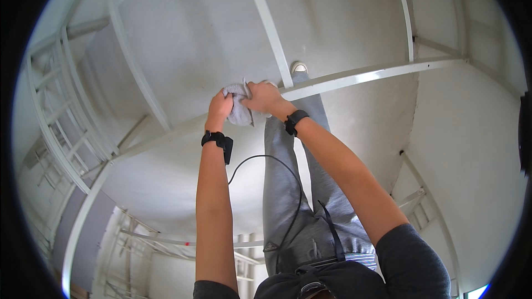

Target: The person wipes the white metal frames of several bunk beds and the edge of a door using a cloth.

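A light grey cloth point(240, 113) is bunched over the long white metal rail point(357, 78) of what looks like a bunk bed frame. My left hand point(220, 106) grips the cloth from its left side, with the fingertips partly sunk in the folds. From the right, my right hand point(266, 97) presses on and holds the same cloth, just beside the spot where a white crossbar point(266, 20) meets the rail. Cloth and hands hide the stretch of rail beneath them. Black bands circle both wrists.
More white crossbars, such as the left one point(137, 66), run away from the rail. A white metal ladder point(54, 120) stands at the left. Below the rail are my grey-trousered legs point(282, 182) and one shoe point(299, 67). A black cable point(266, 156) loops from my left arm. A white wall point(465, 141) rises at right.
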Demonstrator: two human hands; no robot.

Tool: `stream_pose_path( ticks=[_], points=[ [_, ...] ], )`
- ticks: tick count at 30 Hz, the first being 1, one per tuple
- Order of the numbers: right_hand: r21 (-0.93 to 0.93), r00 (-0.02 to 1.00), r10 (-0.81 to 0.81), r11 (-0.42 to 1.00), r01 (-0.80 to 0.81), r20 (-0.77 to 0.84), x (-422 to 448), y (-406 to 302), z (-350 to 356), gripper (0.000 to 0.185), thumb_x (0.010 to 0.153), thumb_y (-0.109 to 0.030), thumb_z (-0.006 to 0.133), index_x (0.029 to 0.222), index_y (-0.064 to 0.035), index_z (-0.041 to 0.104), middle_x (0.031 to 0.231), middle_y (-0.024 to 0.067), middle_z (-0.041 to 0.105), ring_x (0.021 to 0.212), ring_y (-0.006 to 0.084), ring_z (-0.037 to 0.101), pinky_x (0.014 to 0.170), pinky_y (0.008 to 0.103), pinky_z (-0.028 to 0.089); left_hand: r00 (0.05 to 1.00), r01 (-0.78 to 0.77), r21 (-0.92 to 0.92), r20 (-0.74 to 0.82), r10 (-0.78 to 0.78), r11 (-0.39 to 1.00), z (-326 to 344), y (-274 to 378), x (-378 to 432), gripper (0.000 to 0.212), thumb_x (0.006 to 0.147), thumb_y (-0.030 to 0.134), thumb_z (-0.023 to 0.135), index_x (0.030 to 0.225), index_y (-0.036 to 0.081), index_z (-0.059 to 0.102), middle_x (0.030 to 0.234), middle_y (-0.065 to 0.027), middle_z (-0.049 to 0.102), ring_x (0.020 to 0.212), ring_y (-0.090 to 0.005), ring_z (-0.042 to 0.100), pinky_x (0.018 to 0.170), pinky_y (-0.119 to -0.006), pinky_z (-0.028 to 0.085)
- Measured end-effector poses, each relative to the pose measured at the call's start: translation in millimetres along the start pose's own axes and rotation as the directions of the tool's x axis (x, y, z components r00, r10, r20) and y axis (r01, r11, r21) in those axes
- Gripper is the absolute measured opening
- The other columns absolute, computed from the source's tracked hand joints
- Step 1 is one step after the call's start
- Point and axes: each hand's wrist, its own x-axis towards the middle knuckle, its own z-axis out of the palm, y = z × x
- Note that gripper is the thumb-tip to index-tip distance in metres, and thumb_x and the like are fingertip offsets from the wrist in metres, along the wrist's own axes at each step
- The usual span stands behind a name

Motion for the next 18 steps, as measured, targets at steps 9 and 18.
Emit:
stream_pose_path(
  ticks=[9,18],
  points=[
    [-0.278,0.940,-0.341,0.906,0.319,-0.033,-21,38,-33,0.039,0.062,-0.030,0.064,0.084,0.0018,0.056,0.069,0.0149,0.060,0.070,0.0302,0.060,0.107,0.0399,0.023,0.980,0.027,0.084,0.194,-0.043,0.996,20,47,9,0.037,0.081,0.024,0.043,0.103,-0.001,0.058,0.102,-0.0233,0.060,0.098,-0.0363,0.056,0.083,-0.039,0.042],
    [-0.267,0.884,-0.460,0.866,0.423,-0.089,-57,82,-62,0.040,0.064,-0.027,0.065,0.093,-0.0005,0.056,0.093,0.0091,0.059,0.096,0.0246,0.051,0.101,0.0368,0.028,0.965,-0.112,0.085,0.247,0.088,0.990,36,97,-6,0.038,0.080,0.023,0.043,0.106,0.000,0.058,0.105,-0.0207,0.061,0.099,-0.0320,0.057,0.084,-0.035,0.043]
  ],
)
